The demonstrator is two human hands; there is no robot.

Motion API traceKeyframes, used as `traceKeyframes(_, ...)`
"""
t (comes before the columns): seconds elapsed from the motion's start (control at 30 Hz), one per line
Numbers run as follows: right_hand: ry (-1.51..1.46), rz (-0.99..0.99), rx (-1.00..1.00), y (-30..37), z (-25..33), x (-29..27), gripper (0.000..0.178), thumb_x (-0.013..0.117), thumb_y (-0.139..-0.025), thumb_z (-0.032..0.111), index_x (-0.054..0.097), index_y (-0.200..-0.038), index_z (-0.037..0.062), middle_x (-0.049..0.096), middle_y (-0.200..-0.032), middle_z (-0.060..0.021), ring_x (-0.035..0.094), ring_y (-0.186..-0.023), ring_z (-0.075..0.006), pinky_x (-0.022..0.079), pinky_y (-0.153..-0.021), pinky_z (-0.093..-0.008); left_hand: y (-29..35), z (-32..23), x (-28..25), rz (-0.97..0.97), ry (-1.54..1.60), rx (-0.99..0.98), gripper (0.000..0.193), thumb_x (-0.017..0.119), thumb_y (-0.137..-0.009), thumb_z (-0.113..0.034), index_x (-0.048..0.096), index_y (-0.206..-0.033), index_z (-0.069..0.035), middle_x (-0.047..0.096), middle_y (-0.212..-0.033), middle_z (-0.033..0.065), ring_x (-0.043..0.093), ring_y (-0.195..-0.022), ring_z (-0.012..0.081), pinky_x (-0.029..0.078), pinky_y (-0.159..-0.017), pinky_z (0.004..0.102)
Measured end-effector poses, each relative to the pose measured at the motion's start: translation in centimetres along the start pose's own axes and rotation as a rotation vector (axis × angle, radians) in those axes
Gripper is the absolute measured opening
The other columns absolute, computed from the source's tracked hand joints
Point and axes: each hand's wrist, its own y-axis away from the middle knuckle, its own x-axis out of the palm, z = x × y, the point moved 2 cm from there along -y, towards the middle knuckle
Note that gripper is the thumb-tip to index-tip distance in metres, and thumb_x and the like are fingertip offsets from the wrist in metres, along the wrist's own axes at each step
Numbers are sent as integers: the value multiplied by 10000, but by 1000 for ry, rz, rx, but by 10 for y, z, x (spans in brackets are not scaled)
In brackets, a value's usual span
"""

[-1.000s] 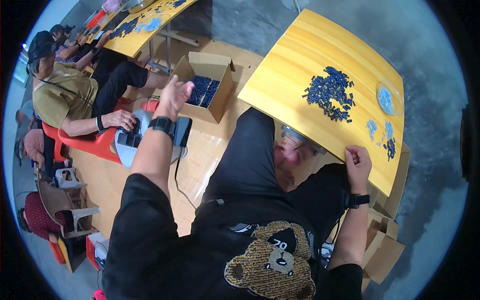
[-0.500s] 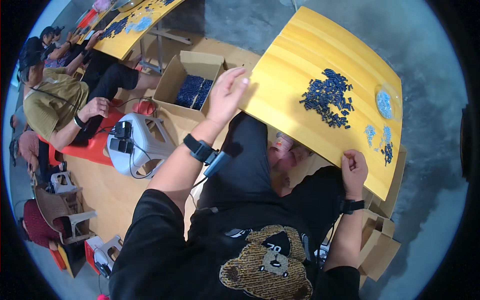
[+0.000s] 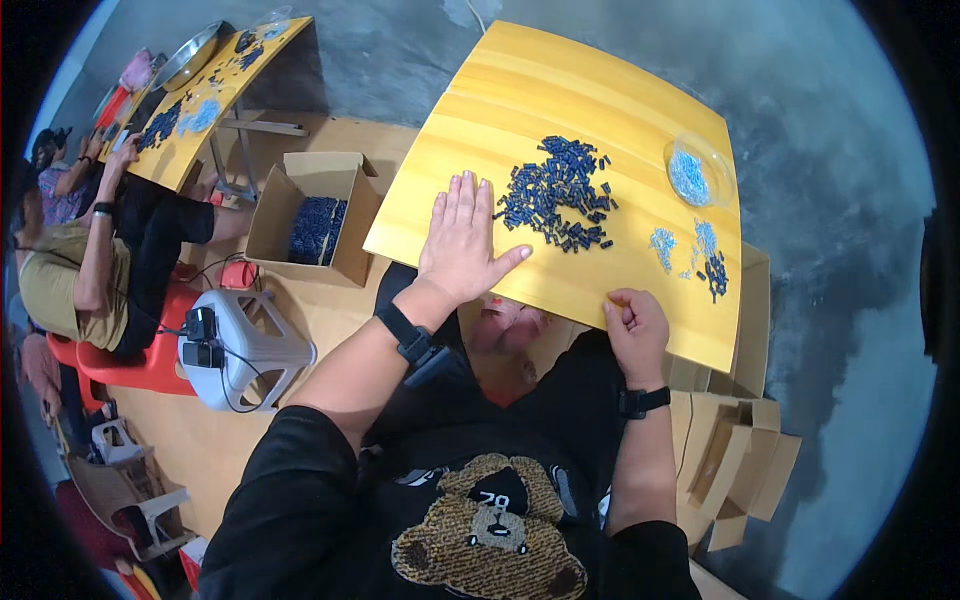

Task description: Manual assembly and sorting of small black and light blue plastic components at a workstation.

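Our left hand (image 3: 463,240): grip spread flat, nothing held, apparently resting on yellow surface (image 3: 500,75), maybe for support. Short dark tubes (image 3: 555,195) heaped just right of it, probably for easy reach. Our right hand (image 3: 637,330): fingers curled at near edge; can't tell if grip pinches anything. Small clear pieces (image 3: 662,246) lie farther right, more in transparent dish (image 3: 719,176), likely kept apart from main heap.

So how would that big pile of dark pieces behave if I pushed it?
The pile of dark pieces would probably spread apart, since its edge already looks loose and ragged. Its pieces look short and rod-like, so some may roll on the yellow tabletop.
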Motion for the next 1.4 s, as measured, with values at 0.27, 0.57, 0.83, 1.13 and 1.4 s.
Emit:
traceKeyframes(0.27,41,-43,-41,-2,5,2,100,664,-734,136,613,-803,84,458,-620,-48,477,-581,-198,388,-538,-316,0,0,2,67,-101,-4,977,382,-803,-693,191,-1393,63,172,-1455,261,108,-1382,347,77,-1116,458)
traceKeyframes(0.57,32,6,17,-8,10,-3,123,676,-719,146,619,-817,98,469,-615,-36,478,-562,-181,395,-529,-299,-2,-1,-1,99,-92,3,968,367,-808,-692,210,-1387,68,165,-1456,263,102,-1381,355,75,-1114,460)
traceKeyframes(0.83,-58,241,232,-28,-13,-8,154,706,-736,194,629,-802,77,503,-535,-4,478,-481,-93,391,-480,-249,-4,-2,-6,162,-115,2,970,362,-813,-686,192,-1392,74,136,-1463,263,90,-1383,356,73,-1112,463)
traceKeyframes(1.13,-593,416,569,-45,-23,-25,157,632,-843,155,633,-930,24,579,-625,2,498,-493,-45,381,-445,-173,-9,-4,-7,151,-126,14,943,438,-811,-639,209,-1382,75,161,-1452,269,114,-1374,371,92,-1106,475)
traceKeyframes(1.4,-779,446,594,-48,-34,-31,180,596,-879,155,607,-1001,23,585,-690,-5,507,-495,-32,376,-415,-155,-11,-6,1,144,-160,42,926,464,-811,-616,218,-1377,74,177,-1446,271,129,-1371,370,103,-1095,495)
